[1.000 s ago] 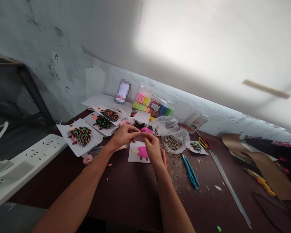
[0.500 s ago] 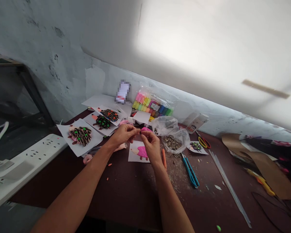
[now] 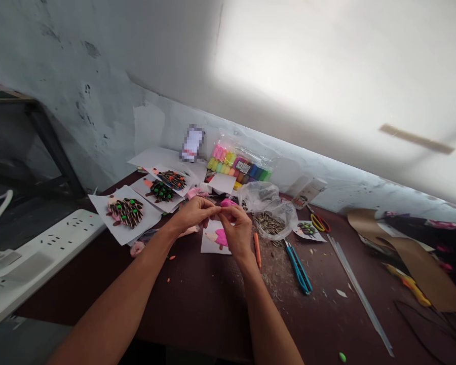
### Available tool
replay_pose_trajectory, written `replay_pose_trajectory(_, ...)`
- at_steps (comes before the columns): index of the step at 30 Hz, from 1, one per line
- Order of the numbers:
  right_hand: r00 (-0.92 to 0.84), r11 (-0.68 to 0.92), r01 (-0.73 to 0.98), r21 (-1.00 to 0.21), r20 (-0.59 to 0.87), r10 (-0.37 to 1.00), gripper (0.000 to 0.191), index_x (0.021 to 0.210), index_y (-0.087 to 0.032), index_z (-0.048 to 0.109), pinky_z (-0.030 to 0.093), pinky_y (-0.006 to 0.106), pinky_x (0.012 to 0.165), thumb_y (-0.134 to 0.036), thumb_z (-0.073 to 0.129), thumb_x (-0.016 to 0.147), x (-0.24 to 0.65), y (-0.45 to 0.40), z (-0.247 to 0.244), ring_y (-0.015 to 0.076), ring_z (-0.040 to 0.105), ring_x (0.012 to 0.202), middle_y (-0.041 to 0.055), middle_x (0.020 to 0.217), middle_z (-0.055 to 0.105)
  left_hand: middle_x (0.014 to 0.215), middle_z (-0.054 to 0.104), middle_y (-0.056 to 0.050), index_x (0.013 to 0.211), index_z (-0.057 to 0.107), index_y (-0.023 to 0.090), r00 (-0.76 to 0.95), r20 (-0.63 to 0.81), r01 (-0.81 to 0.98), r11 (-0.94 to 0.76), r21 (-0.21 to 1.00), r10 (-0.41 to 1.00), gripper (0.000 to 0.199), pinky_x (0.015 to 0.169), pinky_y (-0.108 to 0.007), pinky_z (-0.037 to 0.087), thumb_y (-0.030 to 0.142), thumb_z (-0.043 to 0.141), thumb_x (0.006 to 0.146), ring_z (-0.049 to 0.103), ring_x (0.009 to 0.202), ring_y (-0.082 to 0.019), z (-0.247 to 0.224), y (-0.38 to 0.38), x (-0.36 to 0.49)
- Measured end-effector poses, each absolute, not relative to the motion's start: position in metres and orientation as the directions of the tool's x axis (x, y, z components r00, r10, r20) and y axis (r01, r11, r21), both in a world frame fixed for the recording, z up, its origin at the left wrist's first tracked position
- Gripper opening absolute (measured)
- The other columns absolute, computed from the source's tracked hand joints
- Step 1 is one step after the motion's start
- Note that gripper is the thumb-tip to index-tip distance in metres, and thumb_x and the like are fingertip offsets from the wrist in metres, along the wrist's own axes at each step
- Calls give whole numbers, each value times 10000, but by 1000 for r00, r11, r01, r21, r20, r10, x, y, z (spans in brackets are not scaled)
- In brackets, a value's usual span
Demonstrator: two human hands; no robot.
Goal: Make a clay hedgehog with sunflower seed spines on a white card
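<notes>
Head view: left hand (image 3: 193, 212) and right hand (image 3: 236, 228) meet at the fingertips over the middle of the surface (image 3: 197, 299). Fingers curled on both, thumbs near forefingers; can't tell if anything small is pinched between. White card (image 3: 210, 247) with a pink animal figure (image 3: 221, 236) lies flat just below the hands, its right part hidden by the right hand. Pink lump (image 3: 228, 203) just beyond the fingertips.

Containers: clear bag (image 3: 290, 215), right of the hands, mouth open, striped seeds (image 3: 268, 223) inside; a few loose ones near its near edge. Another clear bag part (image 3: 259, 192) crumpled on its far side, contents mostly unclear. Clear pack (image 3: 247, 152) at far middle, leaning near the wall, rows of coloured blocks (image 3: 222, 169) inside. White box (image 3: 309, 193), far right, contents not visible.

Left: seed-covered animal figures on paper sheets. Right: orange stick (image 3: 257, 250), blue-handled tool (image 3: 299, 268), scissors (image 3: 319, 222).
</notes>
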State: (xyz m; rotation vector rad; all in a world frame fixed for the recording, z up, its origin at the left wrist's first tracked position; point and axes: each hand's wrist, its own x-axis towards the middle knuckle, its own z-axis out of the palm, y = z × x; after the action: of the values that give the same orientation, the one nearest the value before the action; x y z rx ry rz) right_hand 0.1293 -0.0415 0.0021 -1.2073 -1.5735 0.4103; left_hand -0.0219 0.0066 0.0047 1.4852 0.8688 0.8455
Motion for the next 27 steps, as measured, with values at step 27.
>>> replay_pose_trajectory(27,177,325,578,-748,504,845,79,685,-212,561,417,256,623,-224,536,759,123,-44,4,135,493,622,-7,696,565,515,529,28,620,626,146,456,110,41,-145,989,883,346,405,-173,380,467,674,740,471,444,-72,11,1,-20)
